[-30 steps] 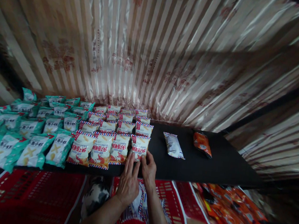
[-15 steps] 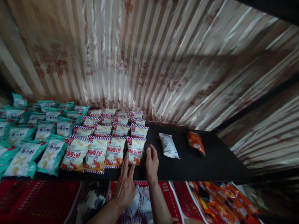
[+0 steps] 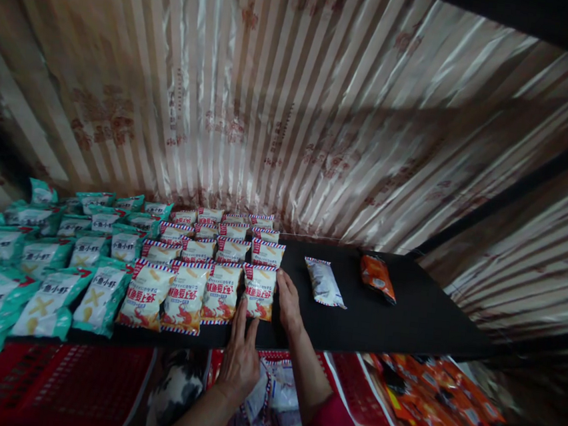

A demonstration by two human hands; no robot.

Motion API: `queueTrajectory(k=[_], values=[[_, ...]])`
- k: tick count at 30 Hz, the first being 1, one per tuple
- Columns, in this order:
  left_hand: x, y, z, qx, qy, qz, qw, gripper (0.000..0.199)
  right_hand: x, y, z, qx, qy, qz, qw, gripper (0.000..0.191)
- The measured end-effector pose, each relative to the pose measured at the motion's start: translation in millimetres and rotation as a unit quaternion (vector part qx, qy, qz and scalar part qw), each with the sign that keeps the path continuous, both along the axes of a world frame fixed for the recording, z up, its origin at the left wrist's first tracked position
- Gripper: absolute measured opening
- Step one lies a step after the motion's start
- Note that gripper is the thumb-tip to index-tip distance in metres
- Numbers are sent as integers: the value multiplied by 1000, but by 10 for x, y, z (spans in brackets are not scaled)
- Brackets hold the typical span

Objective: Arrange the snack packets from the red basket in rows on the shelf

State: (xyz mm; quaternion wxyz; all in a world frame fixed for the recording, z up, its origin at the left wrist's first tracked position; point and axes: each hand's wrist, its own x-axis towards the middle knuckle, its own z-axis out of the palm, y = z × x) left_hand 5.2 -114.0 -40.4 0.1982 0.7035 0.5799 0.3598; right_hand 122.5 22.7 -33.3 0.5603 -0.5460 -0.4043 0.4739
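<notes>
A snack bag with red lettering (image 3: 259, 288) stands at the right end of the front row of matching white, red and orange bags on the black shelf (image 3: 373, 325). My left hand (image 3: 240, 363) reaches up from below, its fingers stretched out and touching the bag's lower left part. Along the bag's right edge lies my right hand (image 3: 289, 307), fingers extended against the side. Neither hand is wrapped round the bag. Farther right, a white bag with a striped edge (image 3: 325, 282) lies apart, its back facing up.
Green snack bags (image 3: 99, 294) fill the shelf's left side. An orange packet (image 3: 377, 275) lies at right. Below stand red baskets (image 3: 87, 381), one with white bags (image 3: 284, 390), one with orange packets (image 3: 440, 395). Striped sheeting (image 3: 254, 103) hangs behind.
My right hand has moved left, closing the gap to the end bag's right edge. My left hand stays at the bag's lower left. The view has shifted slightly.
</notes>
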Motion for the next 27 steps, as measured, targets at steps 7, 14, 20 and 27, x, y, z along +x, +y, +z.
queueTrajectory(k=[7,14,20,27], values=[[10,10,-59,25,-7,7,1000,60,-2,7,42,-26,52,34,998,50],[6,8,-83,33,-13,4,999,61,-50,2,224,3,45,41,998,56],[17,21,-108,59,-13,10,998,61,-111,-18,369,-1,39,42,998,60],[41,17,-185,68,-25,15,997,61,-103,-47,363,-27,55,87,994,50]])
